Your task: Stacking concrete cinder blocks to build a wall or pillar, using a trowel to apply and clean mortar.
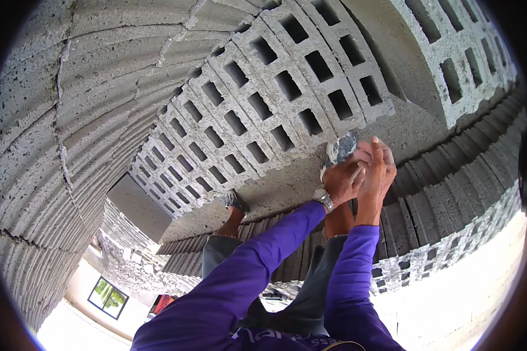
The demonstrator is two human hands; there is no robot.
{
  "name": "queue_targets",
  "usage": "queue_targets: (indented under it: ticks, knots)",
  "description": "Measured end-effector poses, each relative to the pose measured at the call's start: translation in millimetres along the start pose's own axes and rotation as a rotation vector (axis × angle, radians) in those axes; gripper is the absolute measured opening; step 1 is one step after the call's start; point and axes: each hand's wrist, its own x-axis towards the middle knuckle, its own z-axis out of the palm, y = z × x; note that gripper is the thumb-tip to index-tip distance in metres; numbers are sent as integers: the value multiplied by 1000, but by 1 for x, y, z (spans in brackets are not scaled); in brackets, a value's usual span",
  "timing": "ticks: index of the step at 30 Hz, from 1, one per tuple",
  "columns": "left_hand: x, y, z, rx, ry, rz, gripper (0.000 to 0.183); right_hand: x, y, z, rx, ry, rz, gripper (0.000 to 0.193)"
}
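Observation:
My two hands meet in front of my right shin, above the ledge of blocks I stand on. The left hand (342, 180), with a metal-banded watch (323, 199) at its wrist, has its fingers bent in against the other hand. My right hand (379, 171) is partly curled, one finger pointing up, pale dust on its fingertips. Whatever may lie between the fingers is hidden. Just beyond the left hand shows a grey-blue, dusty shoe (346, 143) on my right foot. My other shoe (234, 200) stands further left on the grey surface.
Stacked hollow concrete blocks (249, 105) rise right ahead, their holes facing me. A tall wall of grey blocks (99, 76) curves along the left. More blocks (451, 76) stand at far right. Behind my feet runs the ledge's ridged edge (439, 210), with bright ground (451, 298) below.

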Motion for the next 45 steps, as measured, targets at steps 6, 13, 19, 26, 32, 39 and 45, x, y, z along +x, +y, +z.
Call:
queue_targets:
  ticks: [6, 13, 19, 26, 32, 39, 45]
  knots:
    - [-88, -64, -103, 7, 769, 25, 33, -14, 21, 29, -130, -66, 28, 58]
    - [-165, -161, -99, -581, 565, -580, 39, 36, 55, 47, -84, -57, 73, 89]
    - [-89, -83, -66, -1609, 376, -769, 88, 98, 37, 51, 82, 8, 120, 95]
    - [6, -46, -56, -1878, 489, -652, 114, 145, 35, 63, 55, 37, 175, 79]
    - [20, -50, -49, -1913, 622, -680, 117, 164, 37, 61, 16, 129, 168, 53]
    - [29, -35, -43, -1916, 623, -651, 119, 181, 43, 54, 48, 190, 34, 36]
    - [53, -8, -47, -1903, 584, -609, 115, 188, 60, 48, -38, 178, 97, 40]
